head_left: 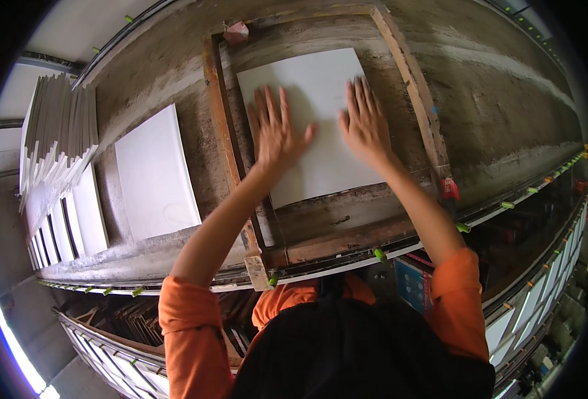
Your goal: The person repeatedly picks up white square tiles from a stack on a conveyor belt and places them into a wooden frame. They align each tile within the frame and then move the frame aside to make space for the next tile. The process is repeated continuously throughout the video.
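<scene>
A white rectangular sheet or thin panel (310,163) lies slightly turned on the stained tabletop, inside a worn wooden frame (410,80). My left hand (277,136) rests over its left part, fingers stretched and thumb out, a little blurred. Over the right part, near the sheet's edge, my right hand (367,130) lies flat with its fingers extended and close together. Neither hand grips anything. Both forearms reach across the frame's near bar. Parts of the sheet under my palms are hidden.
Left of the frame lies another white panel (154,173); beyond it stand many stacked white panels (61,113). A pinkish lump (236,33) sits at the frame's far left corner, red wrapping (449,189) at its near right. Green clips (380,254) line the table's near edge.
</scene>
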Available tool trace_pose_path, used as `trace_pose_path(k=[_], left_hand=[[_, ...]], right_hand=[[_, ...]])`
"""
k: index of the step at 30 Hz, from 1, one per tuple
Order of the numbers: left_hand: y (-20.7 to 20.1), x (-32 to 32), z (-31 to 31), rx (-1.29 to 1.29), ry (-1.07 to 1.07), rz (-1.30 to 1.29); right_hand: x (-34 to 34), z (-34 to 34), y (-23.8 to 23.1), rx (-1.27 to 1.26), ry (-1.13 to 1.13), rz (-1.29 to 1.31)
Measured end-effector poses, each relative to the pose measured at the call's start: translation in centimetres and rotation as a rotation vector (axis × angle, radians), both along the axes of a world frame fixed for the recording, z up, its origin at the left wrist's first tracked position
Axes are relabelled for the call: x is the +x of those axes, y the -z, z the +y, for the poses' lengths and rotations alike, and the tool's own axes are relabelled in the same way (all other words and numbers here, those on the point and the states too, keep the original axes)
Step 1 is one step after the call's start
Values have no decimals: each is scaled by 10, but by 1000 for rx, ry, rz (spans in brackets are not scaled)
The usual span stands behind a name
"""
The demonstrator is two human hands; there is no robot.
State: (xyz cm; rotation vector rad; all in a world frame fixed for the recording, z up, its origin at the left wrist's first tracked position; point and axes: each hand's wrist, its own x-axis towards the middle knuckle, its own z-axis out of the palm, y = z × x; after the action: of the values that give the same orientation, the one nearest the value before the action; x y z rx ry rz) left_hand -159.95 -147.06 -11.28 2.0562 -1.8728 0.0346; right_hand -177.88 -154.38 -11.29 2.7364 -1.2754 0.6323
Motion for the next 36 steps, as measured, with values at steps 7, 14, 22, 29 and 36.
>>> trace_pose_path(k=[7, 14, 22, 29, 36], left_hand=[[-20, -43, 60, 126, 216, -44], [-22, -35, 61, 148, 243, 4], [-31, 45, 86, -83, -159, 364], [-44, 49, 79, -204, -109, 452], [-93, 25, 62, -325, -199, 341]], right_hand=[[-25, 56, -23, 91, -91, 85], [-28, 47, -16, 90, -155, 48], [-123, -15, -43, 528, 447, 62], [-130, -18, -54, 528, 419, -120], [-152, -53, -46, 554, 255, -368]])
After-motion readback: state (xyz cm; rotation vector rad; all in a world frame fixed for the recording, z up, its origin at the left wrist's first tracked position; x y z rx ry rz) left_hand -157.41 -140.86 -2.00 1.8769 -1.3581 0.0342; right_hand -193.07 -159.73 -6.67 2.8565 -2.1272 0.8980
